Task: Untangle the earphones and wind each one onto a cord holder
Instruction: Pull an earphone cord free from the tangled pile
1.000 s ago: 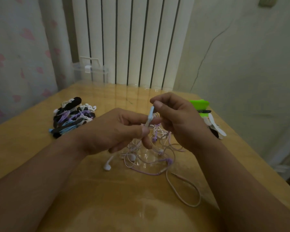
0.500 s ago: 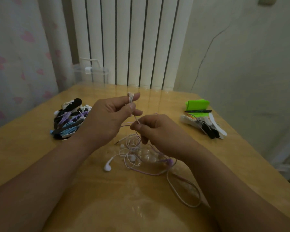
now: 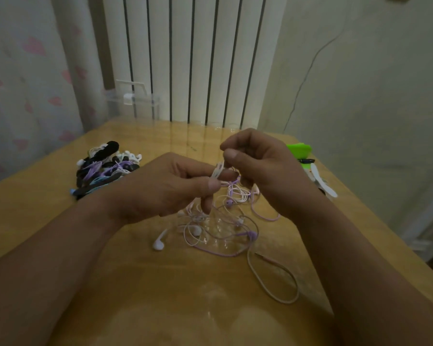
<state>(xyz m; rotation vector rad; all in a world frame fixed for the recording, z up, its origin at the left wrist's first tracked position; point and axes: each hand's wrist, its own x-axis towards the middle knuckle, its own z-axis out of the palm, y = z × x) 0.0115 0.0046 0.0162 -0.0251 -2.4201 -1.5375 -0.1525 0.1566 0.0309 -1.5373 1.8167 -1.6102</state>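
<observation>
Though half hidden, pale cord holder (image 3: 217,171).

I get a dim, yellowish picture: soft glare on the table (image 3: 175,318) at lower centre, earphones (image 3: 252,235) slightly blurred, lines bowing toward the frame edges.

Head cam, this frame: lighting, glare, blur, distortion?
Head view: dim, warm-tinted; wide-angle splays the radiator slats; the glossy table shows pale glare near the bottom; left hand and right hand, pinching the earphone cord, are fairly sharp; the wound earphone pile at left is soft.
</observation>
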